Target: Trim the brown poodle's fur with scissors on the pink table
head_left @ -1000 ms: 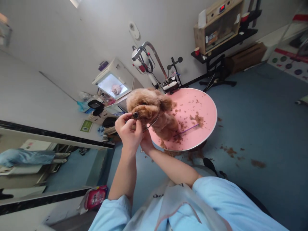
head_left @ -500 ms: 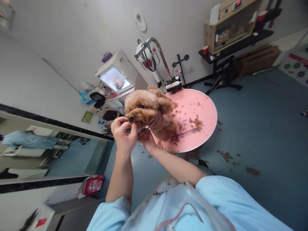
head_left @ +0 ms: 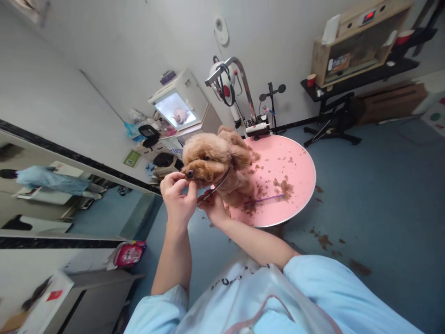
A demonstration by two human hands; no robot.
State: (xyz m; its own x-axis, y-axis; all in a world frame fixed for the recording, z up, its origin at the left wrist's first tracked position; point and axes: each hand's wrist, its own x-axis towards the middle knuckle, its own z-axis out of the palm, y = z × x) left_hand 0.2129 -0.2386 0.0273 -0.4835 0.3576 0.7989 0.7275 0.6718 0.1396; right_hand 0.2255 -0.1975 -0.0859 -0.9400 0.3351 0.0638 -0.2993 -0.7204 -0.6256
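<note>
A curly tan dog (head_left: 208,155) sits at the left edge of a round pink grooming table (head_left: 295,160), its head turned toward the left. Fingers and thumb of my left hand (head_left: 179,199) close around the front of its muzzle (head_left: 200,171), just below the nose. Under the dog's chin, my right hand (head_left: 214,209) grips a pair of scissors (head_left: 217,186), whose thin blades slant up beside the jaw and neck. The fingers in the scissor handles are partly hidden. On the table lies a purple-backed comb (head_left: 266,199) among clumps of cut fur (head_left: 285,186).
A metal grooming arm (head_left: 243,74) with a looped cord rises behind the table. Beyond the dog stands a lit white cabinet (head_left: 177,109). Cut fur (head_left: 323,241) is scattered on the blue floor. A mirror (head_left: 52,185) fills the left wall.
The view has turned slightly, so the background sits further right. Both hands stay at the dog's muzzle and chin, and the scissors remain beside the jaw with little movement.
</note>
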